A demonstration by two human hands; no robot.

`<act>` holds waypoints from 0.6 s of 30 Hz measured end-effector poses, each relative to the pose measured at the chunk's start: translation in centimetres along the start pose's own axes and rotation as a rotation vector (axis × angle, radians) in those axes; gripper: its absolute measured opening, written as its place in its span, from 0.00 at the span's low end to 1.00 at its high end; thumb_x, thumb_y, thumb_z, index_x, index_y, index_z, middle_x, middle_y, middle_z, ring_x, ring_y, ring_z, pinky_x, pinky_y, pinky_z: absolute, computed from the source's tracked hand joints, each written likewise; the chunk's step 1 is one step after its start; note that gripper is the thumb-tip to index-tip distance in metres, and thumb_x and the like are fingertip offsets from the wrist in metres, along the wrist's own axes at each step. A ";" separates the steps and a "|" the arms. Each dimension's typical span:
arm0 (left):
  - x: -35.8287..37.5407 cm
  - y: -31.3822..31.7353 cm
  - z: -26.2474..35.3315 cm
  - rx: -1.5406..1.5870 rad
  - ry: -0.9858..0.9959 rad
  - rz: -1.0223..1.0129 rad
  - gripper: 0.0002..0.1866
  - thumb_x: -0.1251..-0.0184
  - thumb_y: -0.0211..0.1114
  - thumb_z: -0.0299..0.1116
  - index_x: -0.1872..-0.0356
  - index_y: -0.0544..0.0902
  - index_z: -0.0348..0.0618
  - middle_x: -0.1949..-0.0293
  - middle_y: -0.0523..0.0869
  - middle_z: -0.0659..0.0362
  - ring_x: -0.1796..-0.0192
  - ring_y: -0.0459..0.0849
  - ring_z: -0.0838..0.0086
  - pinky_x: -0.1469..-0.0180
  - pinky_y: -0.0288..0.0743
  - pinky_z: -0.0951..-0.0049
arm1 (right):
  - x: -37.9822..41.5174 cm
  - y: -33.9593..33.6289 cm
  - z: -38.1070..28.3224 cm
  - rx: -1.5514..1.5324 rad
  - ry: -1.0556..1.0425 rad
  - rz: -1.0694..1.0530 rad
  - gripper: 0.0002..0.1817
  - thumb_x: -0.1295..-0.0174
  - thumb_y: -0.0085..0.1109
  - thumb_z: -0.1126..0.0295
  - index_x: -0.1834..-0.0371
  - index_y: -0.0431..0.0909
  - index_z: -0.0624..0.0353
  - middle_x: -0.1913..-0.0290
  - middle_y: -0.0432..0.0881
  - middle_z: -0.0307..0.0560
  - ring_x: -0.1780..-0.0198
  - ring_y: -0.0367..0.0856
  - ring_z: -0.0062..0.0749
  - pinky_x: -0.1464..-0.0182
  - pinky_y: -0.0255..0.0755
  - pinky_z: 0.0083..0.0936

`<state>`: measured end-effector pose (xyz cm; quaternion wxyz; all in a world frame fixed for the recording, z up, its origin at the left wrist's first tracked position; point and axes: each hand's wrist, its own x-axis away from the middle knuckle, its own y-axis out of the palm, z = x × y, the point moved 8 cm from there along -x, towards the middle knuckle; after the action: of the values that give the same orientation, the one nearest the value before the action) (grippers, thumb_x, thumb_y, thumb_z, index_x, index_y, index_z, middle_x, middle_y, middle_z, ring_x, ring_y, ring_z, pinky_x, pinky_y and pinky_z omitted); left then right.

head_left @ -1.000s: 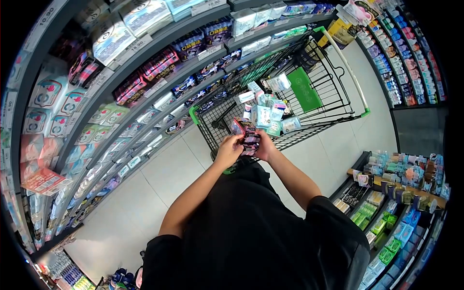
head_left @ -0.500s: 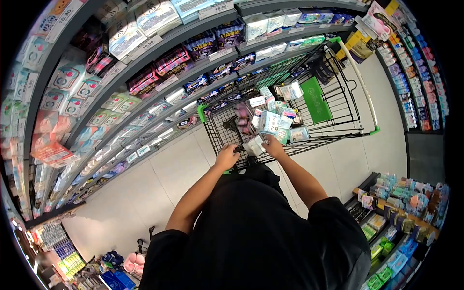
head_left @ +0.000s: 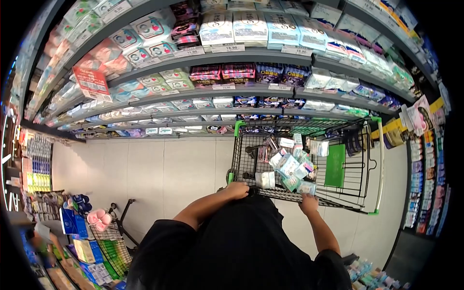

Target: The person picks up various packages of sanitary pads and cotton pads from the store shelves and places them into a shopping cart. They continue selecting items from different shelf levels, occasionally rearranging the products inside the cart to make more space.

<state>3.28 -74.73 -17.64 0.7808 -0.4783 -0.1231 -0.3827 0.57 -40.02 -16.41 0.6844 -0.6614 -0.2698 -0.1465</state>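
A black wire shopping cart (head_left: 367,166) with green corners stands sideways before me. My left hand (head_left: 238,190) is closed on its near rim by the left corner. Farther right along the same side, my right hand (head_left: 308,203) is curled at the rim, its fingers partly hidden. A white plastic-wrapped pack (head_left: 265,180) lies inside the cart, between my hands. Beyond it is a loose heap of packages, with a pale blue pack (head_left: 289,165) on top. A white pack (head_left: 319,148) lies at the heap's far right.
Shelves of packaged goods (head_left: 232,75) run across the front. Another display rack (head_left: 425,179) stands on the right. Tiled floor (head_left: 145,164) stretches left. Behind on the left are another cart (head_left: 108,241) with pink slippers (head_left: 99,220) and a person (head_left: 46,239) bending.
My right hand has let go of the white pack, which now lies in the cart, and has moved right along the rim. The view has turned to face the shelves.
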 end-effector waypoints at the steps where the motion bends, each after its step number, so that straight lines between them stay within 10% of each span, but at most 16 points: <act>1: 0.2 -0.2 0.2 -0.001 -0.004 0.014 0.15 0.36 0.63 0.44 0.58 0.86 0.45 0.49 0.84 0.51 0.46 0.83 0.57 0.47 0.80 0.57 | -0.2 -0.2 1.0 0.025 0.020 -0.019 0.21 0.43 0.64 0.54 0.47 0.79 0.46 0.47 0.82 0.46 0.43 0.81 0.44 0.39 0.68 0.49; 5: 0.3 -0.1 0.1 -0.018 -0.027 0.072 0.15 0.38 0.65 0.44 0.59 0.86 0.45 0.50 0.85 0.51 0.48 0.85 0.57 0.49 0.81 0.58 | -0.6 0.2 1.6 0.012 -0.017 0.053 0.11 0.40 0.56 0.58 0.66 0.85 0.47 0.62 0.87 0.48 0.60 0.87 0.48 0.58 0.80 0.42; 18: 2.2 -0.3 -3.4 -0.058 -0.218 0.111 0.15 0.44 0.66 0.44 0.61 0.87 0.47 0.52 0.85 0.55 0.50 0.86 0.59 0.50 0.81 0.60 | -0.2 1.3 -2.0 -0.011 -0.043 0.009 0.09 0.41 0.57 0.59 0.62 0.86 0.41 0.63 0.88 0.46 0.62 0.88 0.44 0.60 0.80 0.41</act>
<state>3.98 -78.73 -17.92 0.7686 -0.5455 -0.1695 -0.2879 1.48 -41.87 -17.49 0.6753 -0.6694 -0.2806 -0.1306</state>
